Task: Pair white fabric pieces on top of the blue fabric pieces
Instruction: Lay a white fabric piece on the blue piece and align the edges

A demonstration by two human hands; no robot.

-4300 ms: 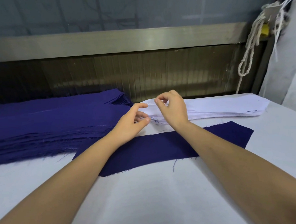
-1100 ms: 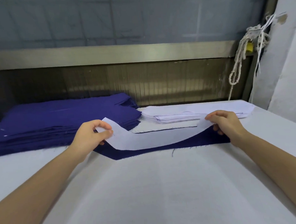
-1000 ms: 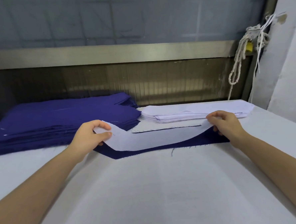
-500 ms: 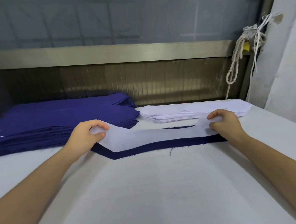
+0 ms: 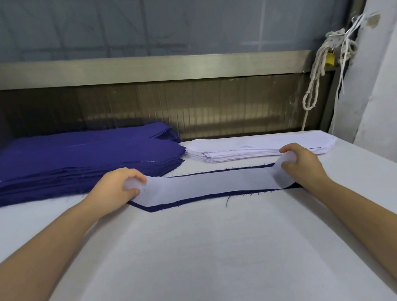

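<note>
A white fabric piece [image 5: 209,183] lies stretched across a blue fabric piece [image 5: 163,207] on the white table [image 5: 199,255]; only a thin blue rim shows along its near and far edges. My left hand [image 5: 116,188] pinches the white piece's left end. My right hand [image 5: 303,165] grips its right end, which is bunched up under the fingers. Behind, a stack of blue fabric pieces [image 5: 77,160] sits at the left and a stack of white fabric pieces [image 5: 251,148] at the right.
A metal rail and a ribbed panel [image 5: 190,104] run along the table's far edge. A knotted white rope [image 5: 314,80] hangs at the back right beside a pale wall [image 5: 380,92].
The white piece, earlier held sagging above the blue one, has come down flat onto it. Both hands have lowered with its ends; 4.3 s ago they were picking at the white stack.
</note>
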